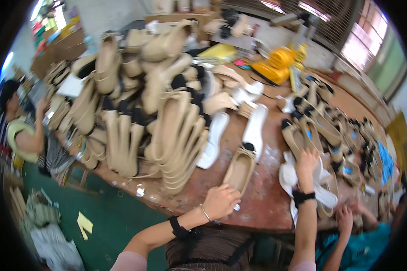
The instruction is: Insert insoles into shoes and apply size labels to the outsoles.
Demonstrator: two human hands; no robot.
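My left hand [222, 200] is closed on the heel end of a beige flat shoe [238, 170] with a black toe and a small bow. The shoe lies on the table, its toe pointing away from me. Just beyond its toe is a white insole [256, 128]. My right hand [307, 161] reaches to the heel ends of beige shoes [308, 131] on the right, its fingers curled. What it grips, if anything, is hidden. White insoles [323, 192] lie around and under the right wrist.
Stacked beige shoes [174, 135] crowd the wooden table's [271, 198] left side. Another white insole [215, 141] lies beside them. More shoes [348, 131] cover the right. A yellow tool [276, 65] stands at the back. One person [25, 126] sits at left; another's hands [346, 217] are near at right.
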